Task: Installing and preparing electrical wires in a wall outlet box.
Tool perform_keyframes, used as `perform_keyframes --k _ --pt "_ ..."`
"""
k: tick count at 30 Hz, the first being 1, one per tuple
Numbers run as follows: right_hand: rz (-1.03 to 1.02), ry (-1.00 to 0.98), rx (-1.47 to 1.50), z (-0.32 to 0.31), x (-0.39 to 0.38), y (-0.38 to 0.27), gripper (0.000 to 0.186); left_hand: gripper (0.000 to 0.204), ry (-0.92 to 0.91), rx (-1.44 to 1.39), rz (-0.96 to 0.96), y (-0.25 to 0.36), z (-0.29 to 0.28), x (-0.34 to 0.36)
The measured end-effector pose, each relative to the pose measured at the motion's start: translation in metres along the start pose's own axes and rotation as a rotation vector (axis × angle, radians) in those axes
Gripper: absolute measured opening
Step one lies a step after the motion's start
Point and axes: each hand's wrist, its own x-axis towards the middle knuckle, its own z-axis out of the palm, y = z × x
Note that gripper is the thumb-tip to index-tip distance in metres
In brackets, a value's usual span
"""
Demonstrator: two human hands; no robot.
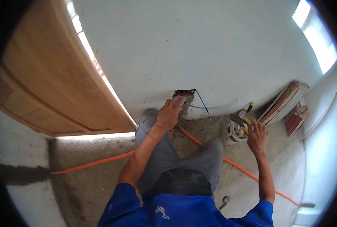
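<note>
My left hand (170, 111) reaches to a recessed electrical box (188, 92) low in the white wall, fingertips curled at its lower edge among blue wires (203, 104); what they grip, if anything, is hidden. A length of blue wire hangs out to the right of the box. My right hand (256, 136) is closed round the yellow handles of pliers (238, 118), held above a white bucket (229, 137) that has things inside.
A wooden door (51, 75) stands at the left. Stacked boards (280, 102) lean against the wall at right. Orange conduit (240, 168) crosses the concrete floor (85, 196) either side of my legs (155, 143). A small dark ring-shaped item (225, 199) lies beside my hip.
</note>
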Motion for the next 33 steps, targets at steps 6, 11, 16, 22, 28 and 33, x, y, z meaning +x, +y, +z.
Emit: perform_keyframes --k 6,11,16,22,28,33 --pt "-0.322 0.235 -0.552 -0.09 0.086 0.032 0.036 0.032 0.033 0.023 0.088 -0.028 0.028 0.002" --pt "-0.485 0.544 -0.677 -0.16 0.154 -0.016 0.044 0.025 -0.075 -0.06 0.048 -0.046 0.031 0.003" --pt "-0.831 0.611 -0.742 -0.149 0.207 -0.072 0.049 0.025 0.037 -0.032 0.105 -0.046 0.038 0.007" --pt "-1.06 0.544 -0.869 -0.099 0.222 -0.096 0.055 0.023 0.072 -0.271 0.048 -0.056 0.051 0.006" --pt "-1.12 0.525 -0.876 -0.086 0.231 -0.106 0.04 0.016 0.066 -0.266 0.057 -0.059 0.059 0.003" --pt "-1.145 0.546 -0.926 -0.082 0.234 -0.113 0.042 0.019 0.052 -0.292 0.025 -0.058 0.059 0.003"
